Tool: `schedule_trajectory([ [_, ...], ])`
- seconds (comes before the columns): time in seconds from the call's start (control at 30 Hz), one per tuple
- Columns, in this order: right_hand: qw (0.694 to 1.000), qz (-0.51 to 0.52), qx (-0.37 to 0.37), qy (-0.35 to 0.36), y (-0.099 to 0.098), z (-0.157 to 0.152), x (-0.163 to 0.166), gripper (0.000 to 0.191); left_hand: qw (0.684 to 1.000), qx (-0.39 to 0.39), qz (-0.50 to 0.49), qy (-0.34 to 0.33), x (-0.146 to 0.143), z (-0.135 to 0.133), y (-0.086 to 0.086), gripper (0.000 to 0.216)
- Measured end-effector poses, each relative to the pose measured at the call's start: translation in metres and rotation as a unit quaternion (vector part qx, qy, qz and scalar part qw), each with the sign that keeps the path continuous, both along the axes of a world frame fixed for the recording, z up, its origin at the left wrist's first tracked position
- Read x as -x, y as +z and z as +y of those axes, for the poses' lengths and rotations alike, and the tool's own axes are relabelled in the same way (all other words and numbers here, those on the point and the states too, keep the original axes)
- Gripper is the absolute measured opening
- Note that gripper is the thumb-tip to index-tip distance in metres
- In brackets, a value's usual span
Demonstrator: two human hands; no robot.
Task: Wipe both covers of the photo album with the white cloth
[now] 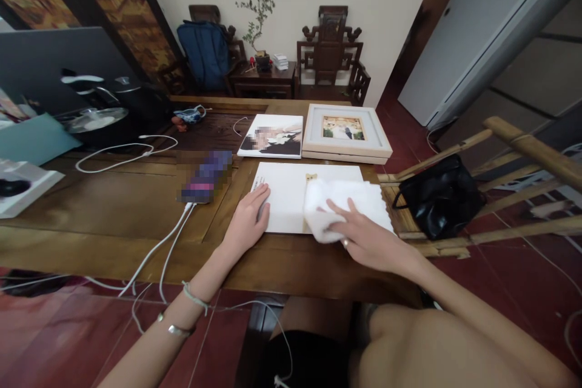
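A flat white panel [286, 206] lies on the wooden table in front of me, with small dark print at its left end and a small tan mark [311, 177] near its far edge. My left hand [249, 215] rests on the panel's left end, fingers stretched out and thumb apart. Over the right half is a folded white cloth [336, 197] with a scalloped edge. My right hand [364, 239] grips this cloth and presses it on the panel, partly hiding the surface below.
Beyond the panel lie a white photo print [273, 136] and a pale wooden picture frame [368, 145]. A phone [207, 176] with white cables is to the left. Right of the table, a bamboo chair [513, 133] holds a black bag [441, 197].
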State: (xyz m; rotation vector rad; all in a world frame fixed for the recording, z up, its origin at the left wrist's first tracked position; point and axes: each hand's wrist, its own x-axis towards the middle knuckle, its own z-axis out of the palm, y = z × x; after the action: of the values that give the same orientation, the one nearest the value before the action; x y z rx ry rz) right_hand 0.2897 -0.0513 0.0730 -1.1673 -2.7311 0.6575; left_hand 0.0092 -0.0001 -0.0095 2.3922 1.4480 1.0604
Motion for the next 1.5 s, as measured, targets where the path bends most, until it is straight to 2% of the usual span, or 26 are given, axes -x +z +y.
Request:
schedule_trajectory([
  [0.1,0.996,-0.005,0.069,0.051,0.021,-0.020,-0.012,0.052,1.000,-0.002,0.002,0.001,0.000,0.000,0.000,0.039],
  [0.2,0.995,0.007,0.089,0.051,0.028,-0.014,-0.019,0.052,1.000,-0.001,0.002,0.003,0.000,0.000,0.000,0.039],
  [0.3,0.999,0.030,0.042,0.007,0.014,0.015,-0.017,0.049,1.000,0.001,0.002,0.004,0.001,0.001,0.000,0.039],
  [0.47,0.993,0.057,-0.094,-0.048,-0.022,0.074,0.006,0.049,1.000,0.008,-0.003,0.004,0.001,0.000,0.001,0.040],
  [0.57,0.989,0.035,-0.131,-0.061,-0.030,0.089,0.021,0.051,1.000,0.011,-0.003,0.000,0.001,0.000,0.002,0.040],
  [0.63,0.989,0.017,-0.139,-0.055,-0.030,0.084,0.028,0.050,1.000,0.010,-0.005,-0.001,0.001,0.000,0.002,0.040],
  [0.73,0.992,0.004,-0.120,-0.025,-0.023,0.058,0.031,0.052,1.000,0.008,-0.006,0.000,0.001,-0.001,0.001,0.040],
  [0.9,0.998,0.003,-0.014,0.054,0.005,0.005,0.017,0.051,1.000,0.002,-0.001,0.001,0.001,0.000,0.000,0.040],
  [1.03,0.995,0.014,0.049,0.082,0.018,-0.008,0.009,0.051,1.000,-0.001,0.002,0.003,0.001,0.000,0.000,0.040],
  [1.13,0.997,0.023,0.027,0.062,0.011,0.007,0.012,0.053,1.000,-0.002,-0.001,0.002,0.000,0.000,0.001,0.040],
  [1.37,0.997,0.025,-0.076,0.009,-0.018,0.078,0.034,0.050,1.000,0.010,0.000,0.002,0.002,-0.001,0.003,0.040],
  [1.43,0.994,0.010,-0.112,-0.007,-0.022,0.085,0.040,0.051,1.000,0.012,0.002,0.001,0.002,-0.001,0.004,0.040],
  [1.5,0.991,-0.022,-0.135,-0.014,-0.024,0.081,0.045,0.053,1.000,0.012,-0.001,0.000,0.002,-0.001,0.003,0.040],
])
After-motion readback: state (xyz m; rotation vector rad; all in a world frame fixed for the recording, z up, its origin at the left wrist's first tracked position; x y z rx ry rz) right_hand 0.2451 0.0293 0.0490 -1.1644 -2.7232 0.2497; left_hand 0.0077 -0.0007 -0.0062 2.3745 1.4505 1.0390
